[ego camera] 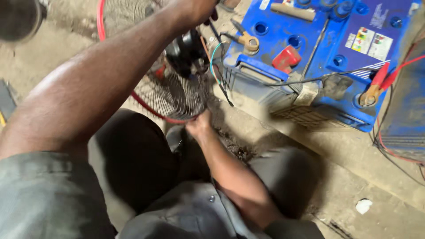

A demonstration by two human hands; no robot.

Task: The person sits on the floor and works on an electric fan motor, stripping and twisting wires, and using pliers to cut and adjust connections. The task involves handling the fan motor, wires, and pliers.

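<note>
A small fan (177, 95) with a wire guard, a red rim and a black motor (186, 55) is tilted over my lap. My right hand (199, 126) grips the lower edge of the guard. My left arm crosses the view from the lower left, and my left hand (195, 9) sits above the motor at the top edge. Its fingers are mostly cut off by the frame, so its grip is unclear. Thin wires (214, 66) hang from the motor beside a blue battery (310, 48).
The blue battery stands on a concrete ledge (310, 137) at the upper right, with a red terminal cap (287, 58) and red-handled clips (376, 86) on it. A second blue box (405, 110) is at the far right. A white scrap (364, 206) lies on the floor.
</note>
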